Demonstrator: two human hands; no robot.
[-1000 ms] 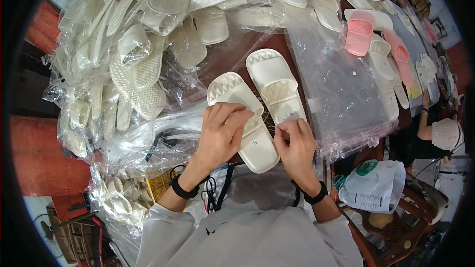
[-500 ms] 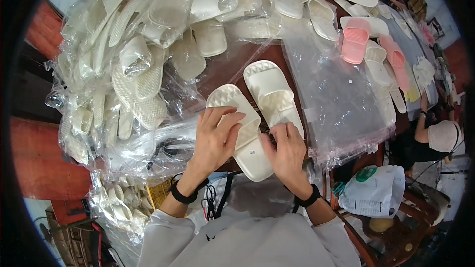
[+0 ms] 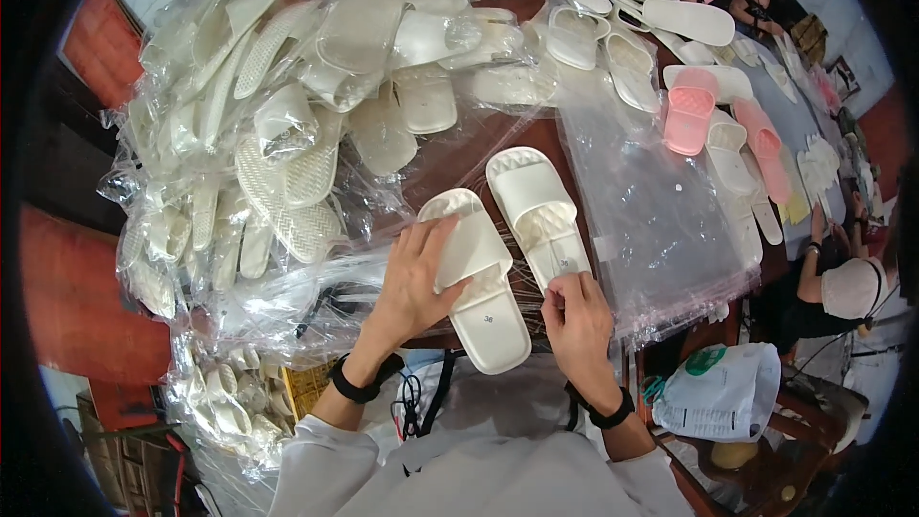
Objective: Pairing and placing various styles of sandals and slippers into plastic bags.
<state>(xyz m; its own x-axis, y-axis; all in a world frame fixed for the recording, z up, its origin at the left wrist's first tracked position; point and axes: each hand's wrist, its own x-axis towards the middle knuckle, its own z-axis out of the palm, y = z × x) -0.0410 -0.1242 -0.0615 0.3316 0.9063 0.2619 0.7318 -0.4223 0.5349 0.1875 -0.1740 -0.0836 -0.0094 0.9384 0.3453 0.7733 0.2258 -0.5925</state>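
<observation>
Two white quilted slide slippers lie side by side on the table before me, toes pointing away. My left hand [image 3: 407, 282] rests across the left slipper [image 3: 490, 325], thumb spread from the fingers near the strap's edge. A dark printed mark shows on that slipper's heel. At the heel of the right slipper [image 3: 532, 201], my right hand [image 3: 581, 325] has its thumb and fingers drawn together. Whatever they may pinch is hidden from view. A similar mark shows just beyond the fingertips.
Bagged white slippers [image 3: 287, 172] heap up on the left. Flat clear plastic bags [image 3: 661, 220] lie to the right. Pink slippers [image 3: 690, 110] sit beyond them. A white bag [image 3: 720, 393] rests on a wooden chair [image 3: 780, 479]. Other people [image 3: 833, 278] are at the right and far side.
My right hand has drawn back toward me along the right slipper, uncovering its printed mark. My left hand has settled lower onto the left slipper. The whole view has shifted slightly.
</observation>
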